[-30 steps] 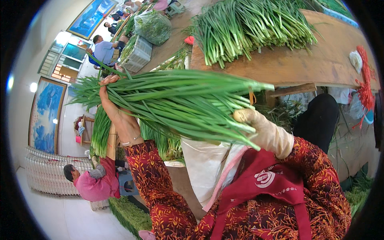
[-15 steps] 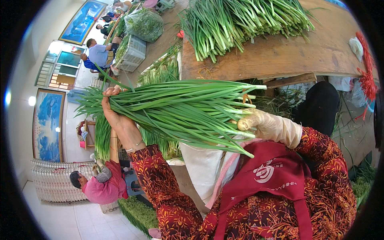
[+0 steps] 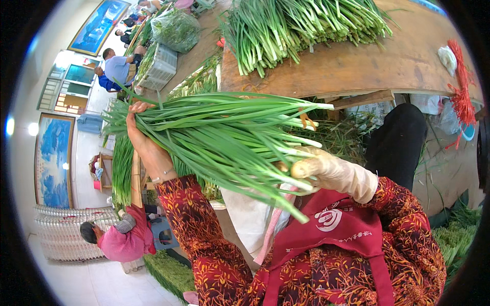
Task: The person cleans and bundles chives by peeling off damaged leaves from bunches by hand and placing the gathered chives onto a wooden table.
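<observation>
The bare left hand (image 3: pixel 138 112) is clutching the ribbon-leaved green bundle (image 3: pixel 214 132), stretching right, nearer than the wooden table (image 3: pixel 352 69); the wrinkled-gloved right hand (image 3: pixel 329 172) is touching pale stems (image 3: pixel 297 182), its grip unclear.

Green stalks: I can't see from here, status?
Left hand around green stalks, leafy end. Gloved right hand at pale ends. Wooden table beyond, bearing more stalks.

Red apron (image 3: pixel 352 219): round white logo (image 3: pixel 328 219), small white printed characters (image 3: pixel 361 235) to its right. Pale sack (image 3: pixel 371 110) below wooden desk (image 3: pixel 408 71): dark printed marks, too small to read.
</observation>
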Demonstrator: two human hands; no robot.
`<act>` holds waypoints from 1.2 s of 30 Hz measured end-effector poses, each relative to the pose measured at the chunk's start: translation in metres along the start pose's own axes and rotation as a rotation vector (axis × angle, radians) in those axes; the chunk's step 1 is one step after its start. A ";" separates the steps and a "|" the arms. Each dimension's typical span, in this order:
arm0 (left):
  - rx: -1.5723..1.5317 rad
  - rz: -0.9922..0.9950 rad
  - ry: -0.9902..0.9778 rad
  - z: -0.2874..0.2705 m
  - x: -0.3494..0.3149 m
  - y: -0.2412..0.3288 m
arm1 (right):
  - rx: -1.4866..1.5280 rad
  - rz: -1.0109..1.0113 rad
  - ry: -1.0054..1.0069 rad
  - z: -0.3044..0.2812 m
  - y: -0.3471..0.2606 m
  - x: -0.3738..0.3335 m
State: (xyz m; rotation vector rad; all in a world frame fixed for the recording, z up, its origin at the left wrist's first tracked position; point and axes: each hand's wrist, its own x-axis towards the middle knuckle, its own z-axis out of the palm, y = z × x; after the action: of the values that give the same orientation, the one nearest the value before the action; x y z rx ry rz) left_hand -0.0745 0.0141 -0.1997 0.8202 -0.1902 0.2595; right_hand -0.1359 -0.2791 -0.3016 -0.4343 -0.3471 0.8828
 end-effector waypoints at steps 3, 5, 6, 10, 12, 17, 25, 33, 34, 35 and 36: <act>0.417 0.219 0.247 0.002 -0.001 -0.001 | -0.199 -0.019 0.119 0.012 0.002 0.004; 0.096 0.052 0.134 -0.031 0.010 0.008 | -0.155 0.000 0.162 0.008 0.008 -0.002; 0.060 0.032 0.128 -0.031 0.007 0.002 | -0.134 0.013 0.185 0.005 0.011 -0.006; 0.093 0.029 0.121 -0.030 0.001 -0.011 | 0.053 0.001 0.216 -0.004 0.025 -0.017; 0.109 -0.010 0.079 -0.034 -0.003 -0.003 | 0.123 0.046 0.239 -0.006 0.039 -0.024; 0.061 -0.065 -0.002 -0.027 -0.005 -0.010 | 0.248 -0.001 0.235 -0.011 0.051 -0.040; 0.112 0.160 0.127 -0.025 0.000 0.008 | 0.152 -0.084 0.070 0.008 0.032 0.010; 0.176 0.106 0.210 -0.044 -0.008 0.016 | -0.051 0.029 0.153 0.006 0.027 -0.005; 0.265 0.125 0.262 -0.042 -0.010 0.011 | 0.010 -0.021 0.128 0.001 0.032 -0.007; -0.055 0.003 0.028 -0.058 -0.007 0.011 | -0.003 -0.046 0.066 -0.014 0.036 -0.007; -0.065 0.008 0.024 -0.056 -0.007 0.008 | -0.006 -0.063 0.069 -0.009 0.030 -0.007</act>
State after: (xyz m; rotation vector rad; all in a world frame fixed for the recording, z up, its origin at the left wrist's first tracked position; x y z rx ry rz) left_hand -0.0797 0.0598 -0.2332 0.7513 -0.1789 0.2695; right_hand -0.1559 -0.2695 -0.3255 -0.4563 -0.2985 0.8041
